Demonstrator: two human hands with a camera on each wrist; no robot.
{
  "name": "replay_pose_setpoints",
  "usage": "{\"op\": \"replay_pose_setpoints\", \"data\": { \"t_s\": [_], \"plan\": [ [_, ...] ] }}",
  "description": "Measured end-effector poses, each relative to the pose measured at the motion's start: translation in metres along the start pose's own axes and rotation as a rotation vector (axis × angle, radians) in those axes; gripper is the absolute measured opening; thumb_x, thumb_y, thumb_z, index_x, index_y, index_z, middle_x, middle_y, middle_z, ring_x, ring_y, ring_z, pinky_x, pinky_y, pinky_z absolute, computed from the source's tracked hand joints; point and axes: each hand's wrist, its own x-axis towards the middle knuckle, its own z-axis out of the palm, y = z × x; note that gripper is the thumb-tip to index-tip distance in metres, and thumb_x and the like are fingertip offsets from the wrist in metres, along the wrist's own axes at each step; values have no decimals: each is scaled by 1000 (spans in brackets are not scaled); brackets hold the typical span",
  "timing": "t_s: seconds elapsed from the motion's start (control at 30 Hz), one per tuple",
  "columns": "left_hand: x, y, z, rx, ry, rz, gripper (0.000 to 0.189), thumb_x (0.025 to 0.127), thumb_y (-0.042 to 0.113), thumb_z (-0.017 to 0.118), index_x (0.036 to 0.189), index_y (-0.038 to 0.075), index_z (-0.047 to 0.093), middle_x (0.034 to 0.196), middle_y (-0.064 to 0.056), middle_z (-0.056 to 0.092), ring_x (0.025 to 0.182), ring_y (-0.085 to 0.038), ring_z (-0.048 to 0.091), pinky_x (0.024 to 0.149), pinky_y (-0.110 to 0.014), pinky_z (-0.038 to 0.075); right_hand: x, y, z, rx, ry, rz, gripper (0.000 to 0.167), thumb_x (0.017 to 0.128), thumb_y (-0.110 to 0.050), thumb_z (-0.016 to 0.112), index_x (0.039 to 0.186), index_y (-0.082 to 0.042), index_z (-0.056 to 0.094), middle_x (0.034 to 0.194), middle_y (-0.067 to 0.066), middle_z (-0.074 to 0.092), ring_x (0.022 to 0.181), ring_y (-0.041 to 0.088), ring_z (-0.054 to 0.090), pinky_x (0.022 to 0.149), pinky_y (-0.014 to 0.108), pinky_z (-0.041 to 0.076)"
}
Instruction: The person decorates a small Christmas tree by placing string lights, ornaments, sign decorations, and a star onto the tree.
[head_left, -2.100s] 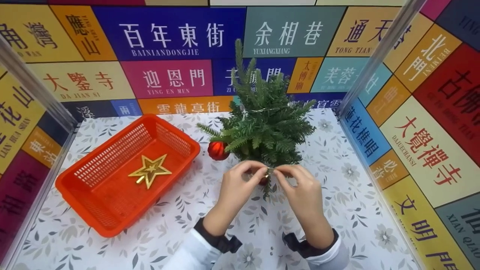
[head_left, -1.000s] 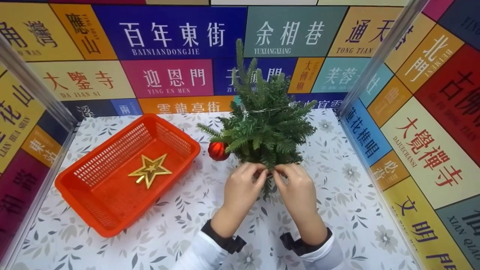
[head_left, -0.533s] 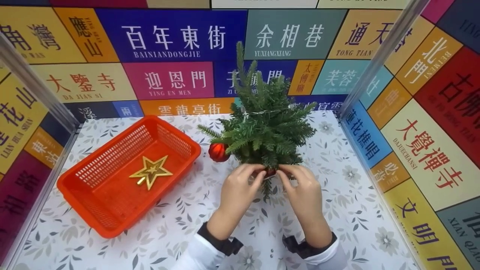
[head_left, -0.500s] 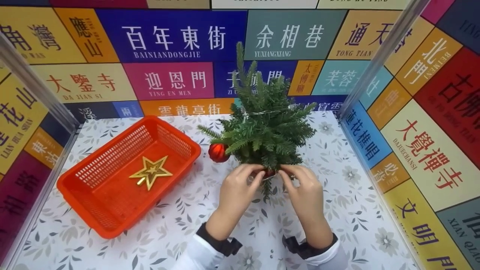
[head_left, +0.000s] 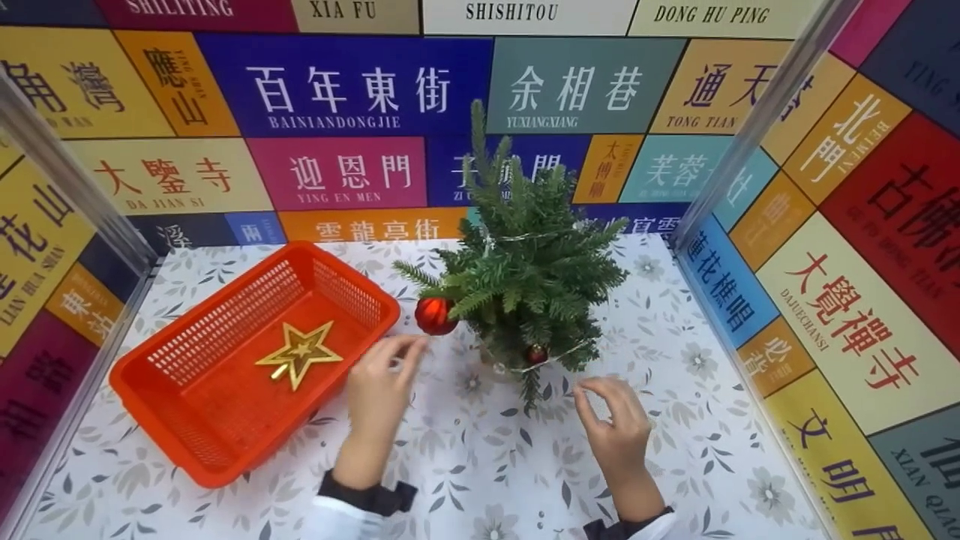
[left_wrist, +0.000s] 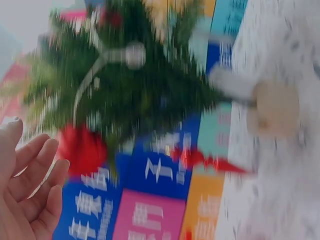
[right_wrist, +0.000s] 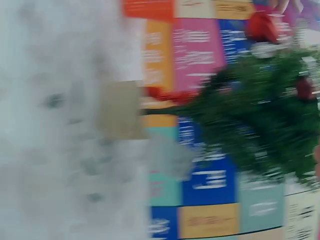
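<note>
In the head view a small green Christmas tree (head_left: pixel 532 277) stands on the table. A shiny red bauble (head_left: pixel 436 316) hangs from its left side. Low at its front show a small dark red bauble (head_left: pixel 537 353) and a thin silvery string (head_left: pixel 559 357). My left hand (head_left: pixel 381 386) is between the red basket and the red bauble, its loosely bent fingers holding nothing. Right of the tree's foot, my right hand (head_left: pixel 616 420) hovers apart from the branches, thumb and forefinger curved towards each other with nothing visible between them. Both wrist views are blurred; the left one shows a red pointed ornament (left_wrist: pixel 197 159) lower on the tree.
A red plastic basket (head_left: pixel 225 322) with perforated sides sits at the left, with a gold star (head_left: pixel 301 352) lying in it. The tree's beige base (left_wrist: pixel 277 110) rests on a floral white cloth (head_left: pixel 465 465). Printed colourful panels wall in the back and sides.
Both hands have come away from the tree's lower front, the left moving left and the right moving right and down. The small dark bauble and string there now show. The head view has tilted up slightly.
</note>
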Motion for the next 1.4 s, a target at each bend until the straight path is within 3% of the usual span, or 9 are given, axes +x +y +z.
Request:
{"op": "replay_pose_setpoints", "data": {
  "t_s": [0.2, 0.4, 0.53, 0.7, 0.83, 0.9, 1.0, 1.1, 1.4],
  "plan": [
    [6, -48, -30, 176, -18, -275, 35, 82, 43, 58, 90, 11, 68, 86, -6, 66, 72, -22, 60, 61, -34, 48, -54, 33, 4, -30, -154, 73, 16, 77, -14, 68, 85, 0, 66, 83, 6, 63, 76, 21, 58, 77, 22, 45],
    [14, -88, -54, 258, -117, -471, 33, 85, 39, 56, 99, 11, 64, 89, -8, 62, 80, -25, 58, 66, -40, 44, -73, 45, 20, -114, -392, 224, 24, 75, -12, 69, 98, -6, 65, 95, 8, 62, 87, 24, 57, 82, 28, 43],
    [24, -110, -64, 305, -243, -533, 30, 86, 28, 57, 107, 7, 60, 100, -14, 60, 92, -32, 55, 75, -45, 42, -81, 56, 37, -125, -565, 319, 35, 74, -2, 66, 109, -7, 61, 108, 12, 58, 98, 29, 54, 82, 39, 44],
    [42, -134, -70, 376, -501, -617, 43, 86, 27, 54, 122, 4, 49, 115, -24, 50, 103, -42, 46, 80, -51, 39, -111, 89, 56, -157, -706, 253, 36, 84, -7, 51, 121, -3, 52, 119, 11, 52, 105, 25, 51, 87, 33, 42],
    [52, -150, -68, 411, -686, -656, 52, 85, 30, 54, 127, 2, 42, 120, -28, 44, 107, -46, 41, 81, -54, 38, -120, 97, 66, -33, -721, 422, 50, 84, -31, 59, 122, 0, 49, 115, 16, 54, 98, 34, 54, 82, 44, 43],
    [54, -157, -66, 420, -737, -674, 54, 84, 30, 54, 127, 0, 41, 121, -29, 43, 108, -46, 40, 82, -54, 38, -105, 85, 64, 11, -758, 544, 59, 79, -34, 64, 120, 5, 48, 112, 24, 54, 97, 41, 52, 81, 53, 39],
    [57, -167, -63, 434, -785, -702, 55, 84, 31, 55, 124, -4, 41, 121, -30, 42, 108, -46, 40, 83, -54, 38, -92, 74, 62, 7, -807, 611, 60, 80, -30, 64, 123, 8, 44, 118, 26, 49, 107, 40, 46, 88, 54, 34],
    [59, -173, -60, 429, -831, -728, 55, 83, 30, 56, 121, -7, 43, 118, -30, 44, 105, -44, 42, 83, -53, 38, -89, 70, 62, -27, -831, 592, 57, 81, -26, 63, 123, 7, 44, 119, 24, 50, 109, 36, 47, 89, 47, 38],
    [68, -168, -57, 341, -877, -730, 38, 85, 21, 53, 111, -7, 52, 106, -24, 53, 89, -33, 49, 78, -46, 41, -95, 73, 67, -60, -697, 427, 33, 77, -17, 66, 102, 4, 58, 93, 21, 60, 83, 35, 57, 69, 47, 45]
  ]
}}
